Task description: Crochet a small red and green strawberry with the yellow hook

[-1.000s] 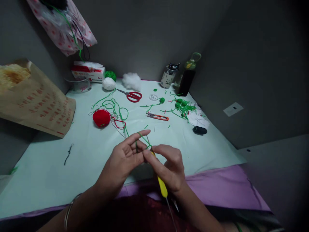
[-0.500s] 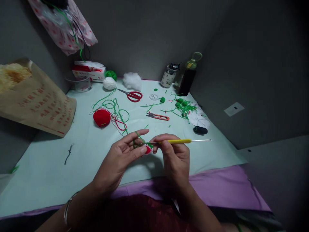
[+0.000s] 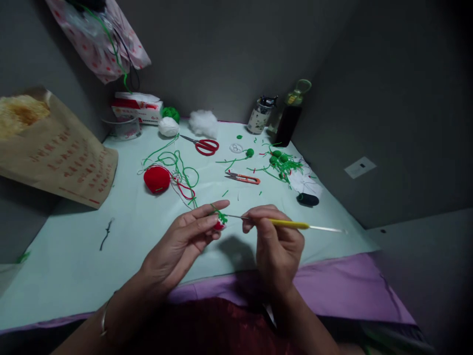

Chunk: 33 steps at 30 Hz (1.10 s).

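Between the thumb and fingers of my left hand is a small crochet piece in red, white and green. Green yarn runs from the table up over my left fingers. My right hand grips a crochet hook by its yellow handle, with a metal shaft at each end. The hook's left tip is at the green top edge of the piece; whether it sits inside a stitch I cannot tell. On the table beyond my left hand lies a red yarn ball beside loose green strands.
Red-handled scissors and orange thread snips lie behind my hands. Green crocheted bits and a black spool are at right. A paper bag stands left. White stuffing, a cup and a bottle are at the back.
My right hand has moved right and slightly down with the hook, away from my left hand. The crochet piece has shifted a little left and up in my left fingers.
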Each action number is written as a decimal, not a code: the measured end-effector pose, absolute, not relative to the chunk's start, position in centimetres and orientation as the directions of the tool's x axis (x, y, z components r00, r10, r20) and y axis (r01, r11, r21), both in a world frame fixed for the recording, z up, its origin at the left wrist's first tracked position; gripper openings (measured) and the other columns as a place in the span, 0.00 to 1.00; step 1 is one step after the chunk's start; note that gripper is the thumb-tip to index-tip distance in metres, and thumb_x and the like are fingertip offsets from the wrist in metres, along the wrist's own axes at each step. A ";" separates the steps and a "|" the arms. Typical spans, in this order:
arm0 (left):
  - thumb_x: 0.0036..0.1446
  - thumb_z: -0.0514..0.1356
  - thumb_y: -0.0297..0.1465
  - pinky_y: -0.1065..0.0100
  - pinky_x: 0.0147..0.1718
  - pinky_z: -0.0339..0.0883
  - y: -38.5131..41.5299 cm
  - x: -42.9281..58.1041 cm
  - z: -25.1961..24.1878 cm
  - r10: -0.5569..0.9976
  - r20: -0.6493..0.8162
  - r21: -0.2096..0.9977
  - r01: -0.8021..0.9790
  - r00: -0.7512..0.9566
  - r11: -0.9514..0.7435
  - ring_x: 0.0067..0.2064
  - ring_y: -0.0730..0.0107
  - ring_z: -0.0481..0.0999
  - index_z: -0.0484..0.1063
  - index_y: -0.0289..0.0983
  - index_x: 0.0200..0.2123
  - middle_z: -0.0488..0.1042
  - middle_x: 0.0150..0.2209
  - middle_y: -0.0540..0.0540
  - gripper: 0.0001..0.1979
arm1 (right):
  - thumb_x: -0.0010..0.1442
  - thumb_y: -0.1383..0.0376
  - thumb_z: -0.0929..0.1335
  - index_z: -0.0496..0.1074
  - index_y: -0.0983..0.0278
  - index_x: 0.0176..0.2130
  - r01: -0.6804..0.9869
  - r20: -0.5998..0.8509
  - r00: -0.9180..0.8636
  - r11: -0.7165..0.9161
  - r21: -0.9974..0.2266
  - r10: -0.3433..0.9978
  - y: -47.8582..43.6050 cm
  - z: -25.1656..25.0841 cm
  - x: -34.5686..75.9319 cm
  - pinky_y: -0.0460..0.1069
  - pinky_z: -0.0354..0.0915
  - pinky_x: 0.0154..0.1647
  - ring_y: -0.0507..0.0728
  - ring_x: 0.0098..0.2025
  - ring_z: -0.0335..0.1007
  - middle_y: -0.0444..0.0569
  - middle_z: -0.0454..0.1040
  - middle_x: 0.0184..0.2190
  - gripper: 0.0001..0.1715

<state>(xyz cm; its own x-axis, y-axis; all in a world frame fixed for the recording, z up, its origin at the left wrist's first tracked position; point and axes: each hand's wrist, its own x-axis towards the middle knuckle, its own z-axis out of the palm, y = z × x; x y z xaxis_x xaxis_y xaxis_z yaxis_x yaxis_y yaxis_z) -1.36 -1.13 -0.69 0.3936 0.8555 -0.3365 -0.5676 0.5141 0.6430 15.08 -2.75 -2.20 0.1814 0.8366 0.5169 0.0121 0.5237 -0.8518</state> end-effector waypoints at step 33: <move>0.55 0.72 0.31 0.76 0.40 0.71 -2.0 -1.6 -0.1 0.971 -0.138 0.951 -0.248 0.196 0.186 0.37 0.75 0.78 0.83 0.46 0.47 0.78 0.33 0.53 0.15 | 0.71 0.69 0.63 0.77 0.59 0.47 0.041 0.590 -0.028 0.590 -0.806 0.807 -3.1 -1.8 16.1 0.54 0.74 0.41 0.56 0.40 0.77 0.48 0.81 0.39 0.13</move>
